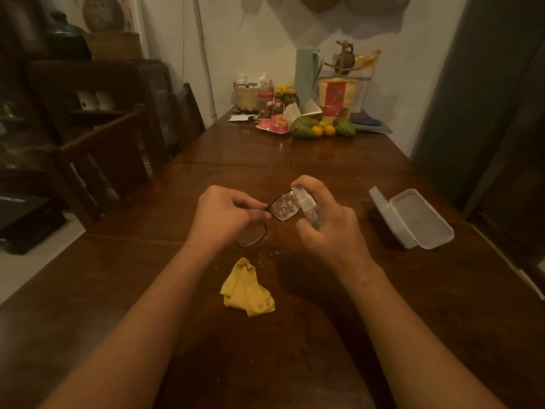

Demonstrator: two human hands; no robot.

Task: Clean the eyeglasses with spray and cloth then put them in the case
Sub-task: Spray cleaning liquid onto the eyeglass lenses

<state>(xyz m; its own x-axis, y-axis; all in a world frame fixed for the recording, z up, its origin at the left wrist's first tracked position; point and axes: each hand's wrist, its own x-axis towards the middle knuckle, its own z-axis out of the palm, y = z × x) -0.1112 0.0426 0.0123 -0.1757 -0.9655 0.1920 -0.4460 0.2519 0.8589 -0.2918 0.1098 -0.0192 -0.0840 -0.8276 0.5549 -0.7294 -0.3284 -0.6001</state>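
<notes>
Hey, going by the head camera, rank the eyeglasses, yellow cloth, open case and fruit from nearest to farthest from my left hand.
1. eyeglasses: pinched by the left hand itself.
2. yellow cloth: on the table, just toward the person.
3. open case: far right, past the right hand with the spray bottle.
4. fruit: at the table's far end.
</notes>
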